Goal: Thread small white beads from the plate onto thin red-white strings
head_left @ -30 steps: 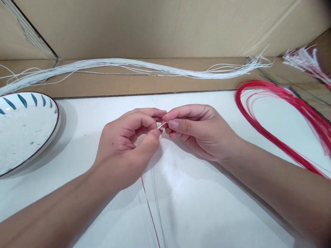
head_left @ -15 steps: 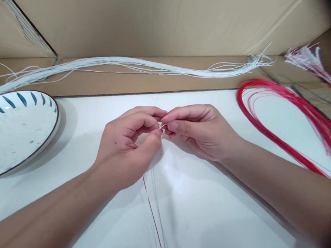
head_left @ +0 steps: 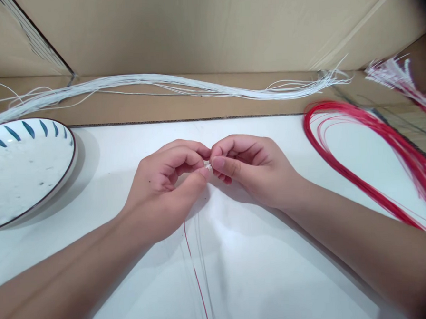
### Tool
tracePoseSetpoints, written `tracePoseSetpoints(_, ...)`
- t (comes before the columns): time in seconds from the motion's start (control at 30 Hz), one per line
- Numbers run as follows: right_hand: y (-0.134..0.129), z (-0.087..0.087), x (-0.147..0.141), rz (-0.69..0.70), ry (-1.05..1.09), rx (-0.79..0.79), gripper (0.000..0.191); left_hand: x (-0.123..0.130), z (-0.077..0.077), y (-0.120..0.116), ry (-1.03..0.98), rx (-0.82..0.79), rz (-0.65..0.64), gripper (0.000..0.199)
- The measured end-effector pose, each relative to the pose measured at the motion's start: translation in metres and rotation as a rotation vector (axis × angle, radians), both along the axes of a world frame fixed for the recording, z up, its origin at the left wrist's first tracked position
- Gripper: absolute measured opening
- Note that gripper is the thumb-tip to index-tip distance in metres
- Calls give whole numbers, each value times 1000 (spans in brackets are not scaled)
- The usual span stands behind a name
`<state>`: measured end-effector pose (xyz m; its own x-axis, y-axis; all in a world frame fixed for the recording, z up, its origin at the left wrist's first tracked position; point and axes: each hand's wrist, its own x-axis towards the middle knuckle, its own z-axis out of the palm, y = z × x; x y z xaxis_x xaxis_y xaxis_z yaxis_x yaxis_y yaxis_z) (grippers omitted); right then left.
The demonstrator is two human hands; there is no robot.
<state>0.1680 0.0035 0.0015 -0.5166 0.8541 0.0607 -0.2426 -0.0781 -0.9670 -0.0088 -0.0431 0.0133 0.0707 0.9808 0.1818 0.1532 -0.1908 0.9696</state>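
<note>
My left hand and my right hand meet fingertip to fingertip over the middle of the white tabletop. Between them shows a tiny bit of white cord, pinched by the thumb and forefinger of each hand. Its exact shape is too small to make out. From beneath my left hand a thin red cord runs down toward the lower edge of the view, with a faint shadow beside it. The cord's upper part is hidden behind the hand.
A white plate with blue leaf marks stands at the left. Along the cardboard at the back lies a bundle of white cords. Looped red cords lie at the right, and white-tipped red strands beyond them.
My right fingertips have come in closer to the left ones, and the right forefinger is more curled. Less of the white cord's straight length shows between them. My left hand has barely moved.
</note>
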Motion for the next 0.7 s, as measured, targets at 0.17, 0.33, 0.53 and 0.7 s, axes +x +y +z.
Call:
tracePoseSetpoints(0.17, -3, -1, 1, 6, 11, 82, 20, 0, -3, 0, -150, -164, -28, 9)
tracePoseSetpoints(0.33, -1, 2, 2, -79, 4, 132, 21, 0, -5, 2, -149, -53, -120, 19)
tracePoseSetpoints(0.53, 2, 2, 2, -177, -127, 242, 14, 1, -2, 1, -42, -54, 18, 15)
tracePoseSetpoints(0.7, 12, -5, 13, -254, -530, 607, 8, 2, 1, 4, -105, -72, 159, 21)
